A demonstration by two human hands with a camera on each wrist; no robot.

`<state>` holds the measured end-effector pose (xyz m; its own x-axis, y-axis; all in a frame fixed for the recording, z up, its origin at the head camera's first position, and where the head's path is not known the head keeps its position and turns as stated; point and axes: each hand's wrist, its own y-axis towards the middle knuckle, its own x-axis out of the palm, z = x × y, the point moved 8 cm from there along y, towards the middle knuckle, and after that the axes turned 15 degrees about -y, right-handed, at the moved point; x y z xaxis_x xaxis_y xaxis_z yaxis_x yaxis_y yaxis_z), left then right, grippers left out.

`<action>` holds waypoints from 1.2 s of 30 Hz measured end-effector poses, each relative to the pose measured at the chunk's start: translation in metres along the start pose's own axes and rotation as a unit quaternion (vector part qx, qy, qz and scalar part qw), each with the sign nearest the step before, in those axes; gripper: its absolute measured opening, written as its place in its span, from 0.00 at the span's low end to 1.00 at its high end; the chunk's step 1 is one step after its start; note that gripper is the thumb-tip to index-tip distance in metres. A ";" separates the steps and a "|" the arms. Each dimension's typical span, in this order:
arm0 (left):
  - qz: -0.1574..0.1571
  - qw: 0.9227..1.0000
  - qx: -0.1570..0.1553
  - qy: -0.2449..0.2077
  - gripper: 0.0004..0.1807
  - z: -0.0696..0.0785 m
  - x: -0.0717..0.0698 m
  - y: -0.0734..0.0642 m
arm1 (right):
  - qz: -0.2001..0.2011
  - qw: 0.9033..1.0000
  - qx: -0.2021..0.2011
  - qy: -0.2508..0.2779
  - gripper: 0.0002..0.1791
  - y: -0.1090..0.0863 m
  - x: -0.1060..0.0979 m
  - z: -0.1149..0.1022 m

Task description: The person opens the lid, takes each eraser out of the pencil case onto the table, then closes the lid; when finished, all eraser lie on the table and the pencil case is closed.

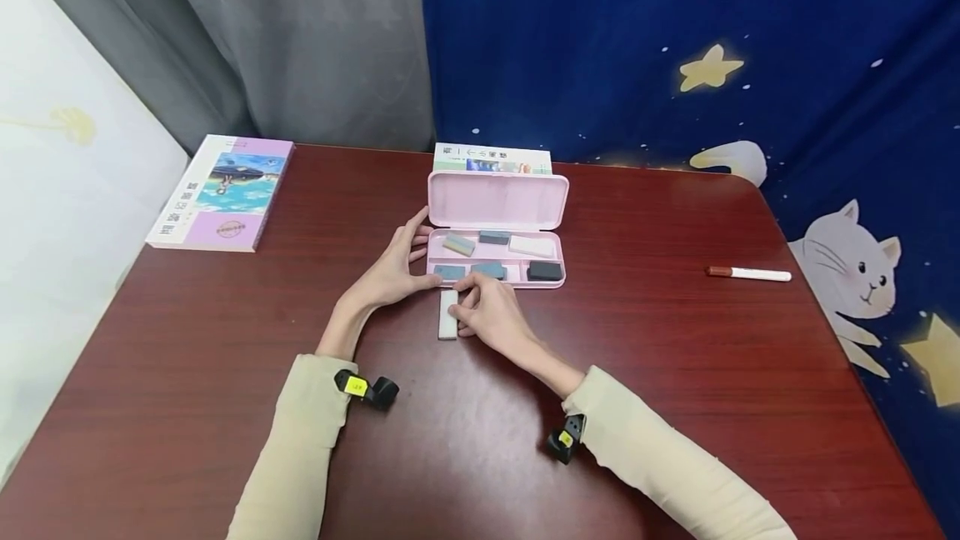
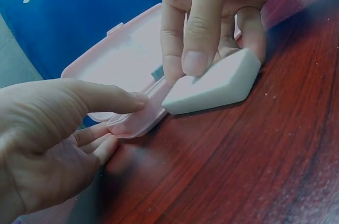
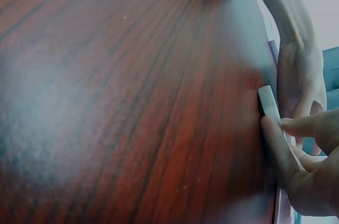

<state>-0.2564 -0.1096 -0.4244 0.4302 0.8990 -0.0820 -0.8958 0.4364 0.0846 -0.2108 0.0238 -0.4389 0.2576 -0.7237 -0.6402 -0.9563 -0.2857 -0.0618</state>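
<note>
A pink pencil case point(image 1: 498, 200) lies with its lid up, and its lower half holds several eraser-like blocks. My left hand point(image 1: 387, 275) grips the left end of the case, thumb by the front rim and fingers along the side. Just in front of the case, my right hand point(image 1: 491, 311) pinches a white eraser point(image 1: 447, 315) between thumb and fingers. In the left wrist view the eraser point(image 2: 217, 83) is tilted close over the table. Inside are a striped block point(image 1: 459, 245), blue-grey blocks point(image 1: 449, 272), a white block point(image 1: 532, 246) and a black block point(image 1: 544, 271).
A book point(image 1: 489, 158) lies behind the raised lid. Another book point(image 1: 221, 194), purple and white, is at the table's back left. On the right lies a white marker point(image 1: 761, 275) with a red-brown cap. Curtains hang along the back edge of the dark red table point(image 1: 637, 340).
</note>
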 end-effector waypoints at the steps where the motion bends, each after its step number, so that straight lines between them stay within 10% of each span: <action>1: 0.002 1.000 0.000 0.000 0.57 -0.005 -0.002 0.002 | -0.001 1.000 0.000 0.004 0.14 0.000 0.000 0.000; 23: 0.014 1.000 -0.002 0.010 0.58 -0.016 -0.007 0.002 | -0.036 0.999 0.001 0.037 0.14 -0.001 -0.003 0.002; 36: 0.002 1.000 0.016 -0.004 0.57 0.002 -0.001 0.000 | -0.032 0.998 0.011 0.057 0.13 0.007 -0.050 0.024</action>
<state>-0.2563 -0.1103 -0.4229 0.4273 0.9010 -0.0744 -0.8937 0.4334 0.1162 -0.2332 0.0728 -0.4254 0.3315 -0.7715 -0.5430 -0.9398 -0.3204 -0.1185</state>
